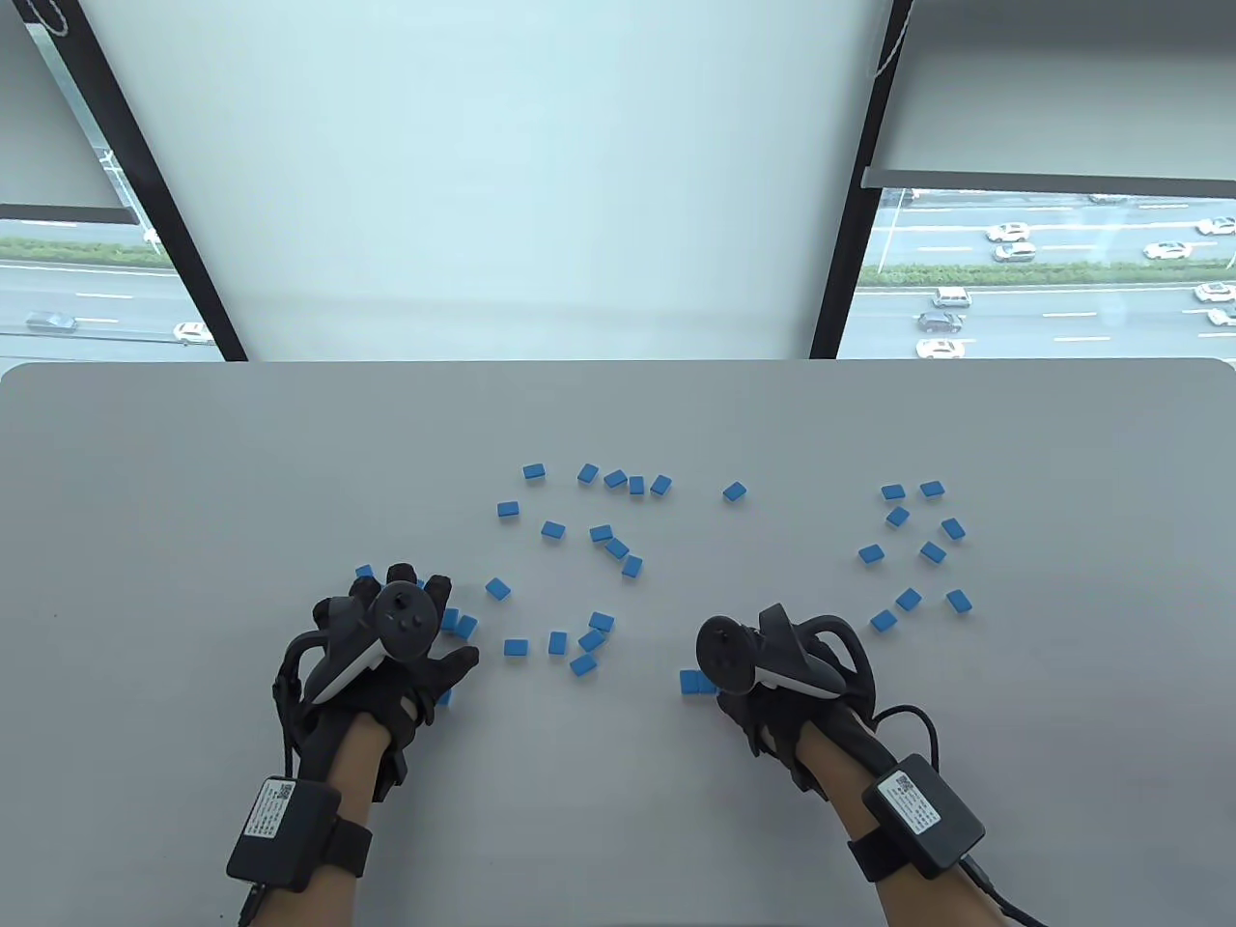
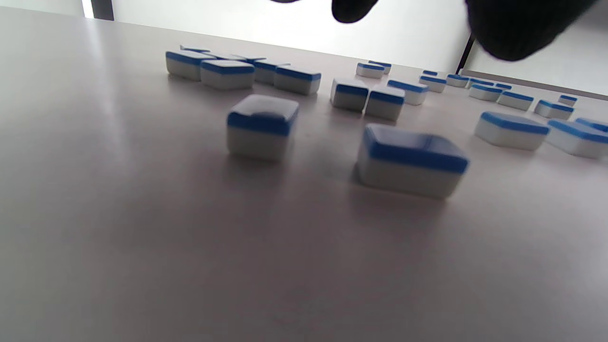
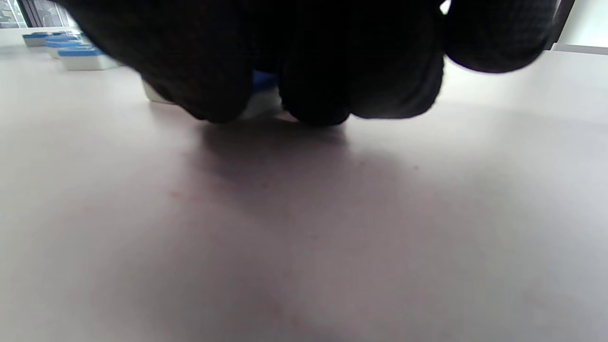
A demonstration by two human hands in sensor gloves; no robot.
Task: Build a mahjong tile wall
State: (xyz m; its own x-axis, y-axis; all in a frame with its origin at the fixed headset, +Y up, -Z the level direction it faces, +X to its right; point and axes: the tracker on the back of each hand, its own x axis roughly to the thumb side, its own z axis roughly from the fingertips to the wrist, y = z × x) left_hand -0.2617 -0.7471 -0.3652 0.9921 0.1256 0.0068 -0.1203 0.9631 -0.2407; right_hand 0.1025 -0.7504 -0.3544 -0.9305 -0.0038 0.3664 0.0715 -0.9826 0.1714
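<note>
Gathering loose tiles for the wall; none stacked yet.

Right hand [image 1: 772, 676] fingers [image 3: 313, 95] curl onto a tile pair [image 1: 696, 682] at their tips; left hand [image 1: 386, 647] lies spread over tiles [image 1: 460, 623] on the surface [image 1: 193, 483]. Risk: a hard sweep could skew the pair or flip tiles.

R fingers [image 3: 313, 71] hide tiles [image 3: 261, 97].
</note>
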